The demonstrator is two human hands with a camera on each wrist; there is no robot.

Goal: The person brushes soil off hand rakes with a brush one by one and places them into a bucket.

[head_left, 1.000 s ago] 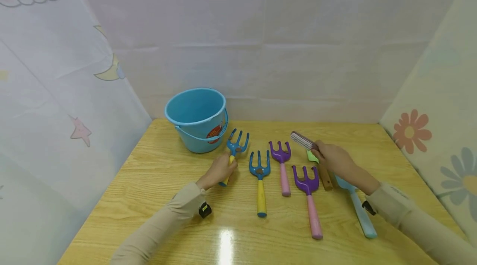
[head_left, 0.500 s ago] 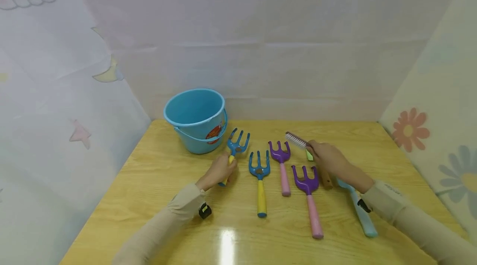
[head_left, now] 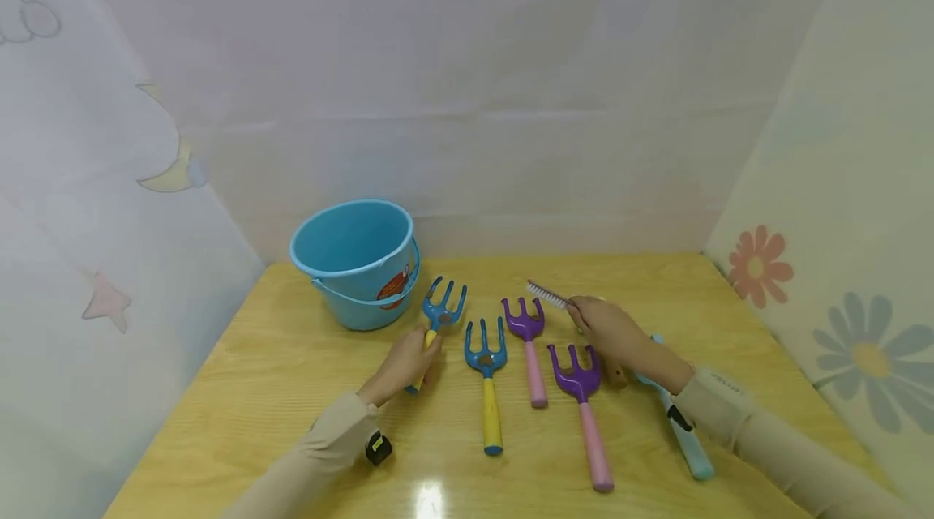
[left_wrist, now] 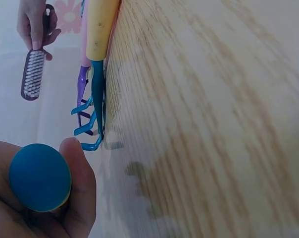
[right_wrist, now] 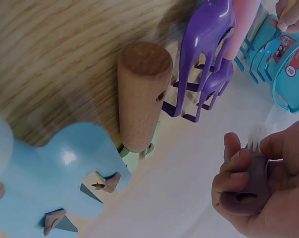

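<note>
My left hand (head_left: 400, 366) grips the yellow handle of a blue-tined garden hand fork (head_left: 442, 313), tines pointing away beside the bucket. In the left wrist view the handle's blue end (left_wrist: 39, 177) shows between thumb and fingers. My right hand (head_left: 613, 334) holds a brush (head_left: 547, 294) by its dark handle, above the table and over other tools; white bristles (left_wrist: 34, 74) show in the left wrist view. The brush is apart from the fork. A brown patch marks the held fork's head.
A light blue bucket (head_left: 357, 292) stands at the back left. Between the hands lie another blue-and-yellow fork (head_left: 490, 413) and two purple-and-pink forks (head_left: 536, 377). Under my right arm are a wooden handle (right_wrist: 144, 99) and a light blue tool (right_wrist: 65, 163) with brown bits on it.
The head view has shifted, so everything sits lower and further left. My right hand has moved the brush slightly left. The left hand keeps its hold on the fork.
</note>
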